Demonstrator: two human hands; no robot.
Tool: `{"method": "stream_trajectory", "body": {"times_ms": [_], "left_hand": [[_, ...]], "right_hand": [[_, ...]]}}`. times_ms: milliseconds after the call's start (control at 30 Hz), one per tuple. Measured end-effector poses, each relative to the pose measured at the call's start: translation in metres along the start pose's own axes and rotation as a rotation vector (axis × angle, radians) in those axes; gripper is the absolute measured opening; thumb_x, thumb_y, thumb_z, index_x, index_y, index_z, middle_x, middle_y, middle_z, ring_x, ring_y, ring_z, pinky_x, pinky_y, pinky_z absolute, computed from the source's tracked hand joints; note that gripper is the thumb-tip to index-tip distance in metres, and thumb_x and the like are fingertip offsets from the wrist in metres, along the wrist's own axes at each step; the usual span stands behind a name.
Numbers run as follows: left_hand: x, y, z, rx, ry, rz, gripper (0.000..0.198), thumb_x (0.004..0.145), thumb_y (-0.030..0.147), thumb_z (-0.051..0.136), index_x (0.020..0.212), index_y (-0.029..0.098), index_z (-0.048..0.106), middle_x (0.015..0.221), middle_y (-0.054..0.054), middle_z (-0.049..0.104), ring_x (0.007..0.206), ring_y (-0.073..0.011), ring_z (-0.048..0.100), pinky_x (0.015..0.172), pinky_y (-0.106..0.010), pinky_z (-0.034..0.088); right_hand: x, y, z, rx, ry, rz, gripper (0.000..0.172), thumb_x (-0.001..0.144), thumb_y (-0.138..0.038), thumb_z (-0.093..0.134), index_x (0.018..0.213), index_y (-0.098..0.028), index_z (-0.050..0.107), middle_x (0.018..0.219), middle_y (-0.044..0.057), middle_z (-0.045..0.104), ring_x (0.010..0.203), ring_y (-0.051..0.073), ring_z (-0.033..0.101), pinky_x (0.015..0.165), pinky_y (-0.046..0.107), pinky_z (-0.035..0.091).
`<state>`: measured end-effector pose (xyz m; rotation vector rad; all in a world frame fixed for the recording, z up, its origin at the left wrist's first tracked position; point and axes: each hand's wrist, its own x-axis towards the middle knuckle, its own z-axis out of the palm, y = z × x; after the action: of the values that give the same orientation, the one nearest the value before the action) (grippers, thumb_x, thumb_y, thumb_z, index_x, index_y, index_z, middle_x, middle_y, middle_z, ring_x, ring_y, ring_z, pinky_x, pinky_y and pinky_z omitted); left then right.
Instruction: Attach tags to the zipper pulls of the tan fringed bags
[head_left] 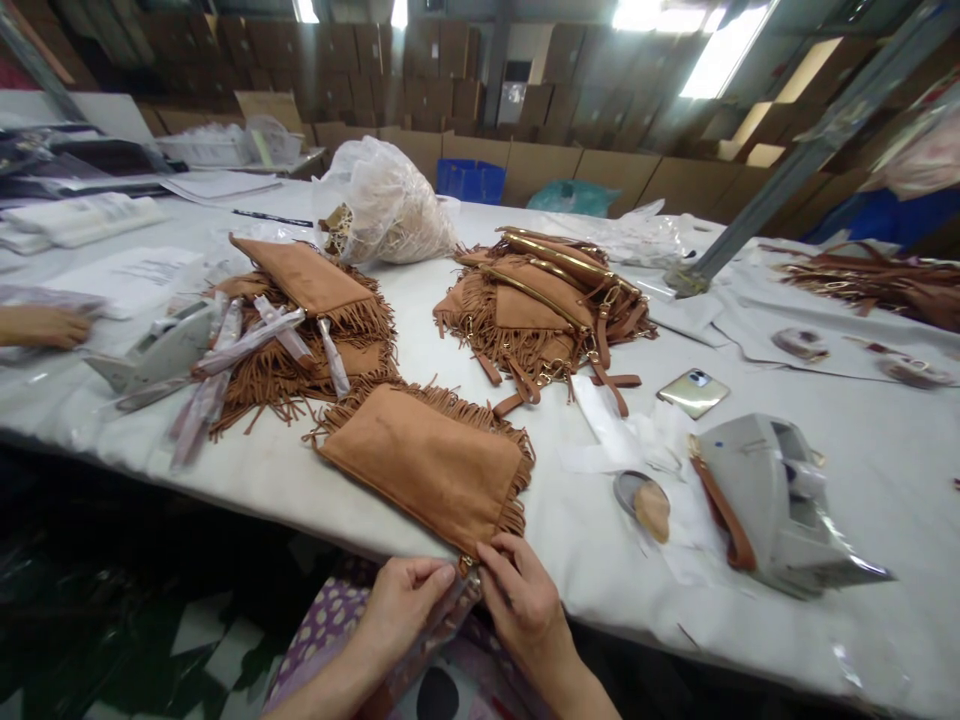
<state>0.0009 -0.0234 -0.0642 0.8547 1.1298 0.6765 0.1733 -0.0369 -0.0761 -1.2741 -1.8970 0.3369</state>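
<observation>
at the bottom centre, left hand [401,600] and right hand [517,595] pinch the fringed bag [427,465]'s near corner, steadying its small metal fitting [469,566] at the table edge [225,490].

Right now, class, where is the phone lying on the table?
In the head view, the phone lies flat on the white table, right of centre, between the pile of fringed bags with straps and the grey tape dispenser.

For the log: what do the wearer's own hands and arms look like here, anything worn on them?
Both are bare: the left hand and the right hand show no gloves, rings or watch, and the forearms show no sleeves as far as the frame's lower edge. Nails look short and unpainted.
</observation>
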Motion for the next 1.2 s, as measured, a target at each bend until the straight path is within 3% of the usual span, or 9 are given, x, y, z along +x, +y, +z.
{"method": "stream_trajectory", "body": {"times_ms": [133, 267, 367, 467, 600, 700, 900, 1067, 1200], "left_hand": [[0.001, 0.006, 0.009, 0.035, 0.086, 0.096, 0.042, 0.074, 0.052, 0.063, 0.061, 0.012, 0.066, 0.051, 0.001, 0.050, 0.047, -0.0090, 0.040, 0.046, -0.021, 0.031], [0.000, 0.009, 0.014, 0.223, 0.270, 0.242, 0.028, 0.078, 0.040, 0.062, 0.075, 0.014, 0.072, 0.070, -0.004, 0.067, 0.067, -0.0172, 0.058, 0.064, -0.024, 0.045], [-0.001, 0.003, 0.012, 0.213, 0.354, 0.182, 0.030, 0.078, 0.041, 0.060, 0.066, 0.015, 0.065, 0.059, -0.001, 0.062, 0.057, -0.0150, 0.055, 0.055, -0.023, 0.044], [-0.005, -0.004, 0.011, 0.093, 0.248, 0.046, 0.032, 0.079, 0.046, 0.057, 0.065, 0.016, 0.056, 0.050, 0.004, 0.051, 0.045, -0.0113, 0.047, 0.044, -0.021, 0.040], [-0.016, -0.002, 0.014, 0.001, 0.023, 0.042, 0.032, 0.075, 0.037, 0.066, 0.097, 0.016, 0.057, 0.061, 0.003, 0.059, 0.052, -0.0103, 0.051, 0.050, -0.019, 0.041], [-0.021, -0.001, 0.014, -0.105, -0.083, -0.015, 0.036, 0.072, 0.035, 0.069, 0.097, 0.014, 0.056, 0.054, 0.004, 0.059, 0.043, -0.0091, 0.048, 0.045, -0.019, 0.038], [-0.014, -0.008, 0.013, -0.051, 0.047, -0.024, 0.029, 0.066, 0.034, 0.073, 0.064, 0.018, 0.049, 0.044, 0.002, 0.058, 0.037, -0.0102, 0.048, 0.041, -0.020, 0.037], [-0.007, -0.008, 0.017, -0.091, 0.177, 0.055, 0.036, 0.066, 0.036, 0.076, 0.060, 0.018, 0.045, 0.046, 0.007, 0.052, 0.040, -0.0053, 0.043, 0.041, -0.016, 0.031], [-0.008, -0.008, 0.015, -0.226, 0.160, -0.016, 0.042, 0.061, 0.041, 0.079, 0.062, 0.018, 0.044, 0.045, 0.007, 0.052, 0.037, -0.0038, 0.039, 0.037, -0.015, 0.025]], "right_hand": [[0.002, 0.003, -0.003, 0.024, 0.007, -0.043, 0.031, 0.084, -0.006, 0.051, 0.112, -0.016, 0.059, 0.101, 0.012, 0.056, 0.087, 0.019, 0.059, 0.076, 0.032, 0.055], [0.002, 0.006, -0.003, 0.037, -0.001, -0.077, 0.030, 0.084, -0.006, 0.051, 0.112, -0.017, 0.058, 0.101, 0.013, 0.055, 0.086, 0.019, 0.059, 0.074, 0.032, 0.055], [0.000, 0.007, -0.002, 0.054, -0.017, -0.078, 0.030, 0.084, -0.006, 0.051, 0.111, -0.017, 0.058, 0.101, 0.012, 0.055, 0.085, 0.018, 0.059, 0.074, 0.032, 0.055], [-0.002, 0.008, 0.001, 0.077, -0.002, -0.048, 0.030, 0.083, -0.005, 0.052, 0.109, -0.017, 0.058, 0.099, 0.012, 0.055, 0.082, 0.017, 0.058, 0.073, 0.031, 0.054], [-0.002, 0.010, 0.002, 0.084, 0.011, -0.047, 0.031, 0.083, -0.005, 0.052, 0.110, -0.018, 0.058, 0.099, 0.011, 0.056, 0.083, 0.018, 0.058, 0.072, 0.031, 0.054], [-0.003, 0.009, 0.002, 0.088, 0.012, -0.039, 0.030, 0.083, -0.006, 0.052, 0.109, -0.018, 0.058, 0.099, 0.011, 0.056, 0.082, 0.017, 0.058, 0.071, 0.031, 0.054], [-0.004, 0.009, 0.003, 0.079, 0.012, -0.023, 0.028, 0.083, -0.007, 0.052, 0.108, -0.020, 0.059, 0.097, 0.010, 0.056, 0.081, 0.017, 0.058, 0.071, 0.031, 0.053], [-0.001, 0.007, 0.000, 0.091, 0.011, -0.019, 0.026, 0.084, -0.008, 0.052, 0.106, -0.019, 0.060, 0.095, 0.009, 0.057, 0.081, 0.017, 0.058, 0.072, 0.030, 0.053], [0.001, 0.003, -0.005, 0.096, -0.024, -0.025, 0.021, 0.084, -0.009, 0.051, 0.099, -0.019, 0.062, 0.090, 0.008, 0.058, 0.082, 0.017, 0.057, 0.071, 0.029, 0.052]]}}
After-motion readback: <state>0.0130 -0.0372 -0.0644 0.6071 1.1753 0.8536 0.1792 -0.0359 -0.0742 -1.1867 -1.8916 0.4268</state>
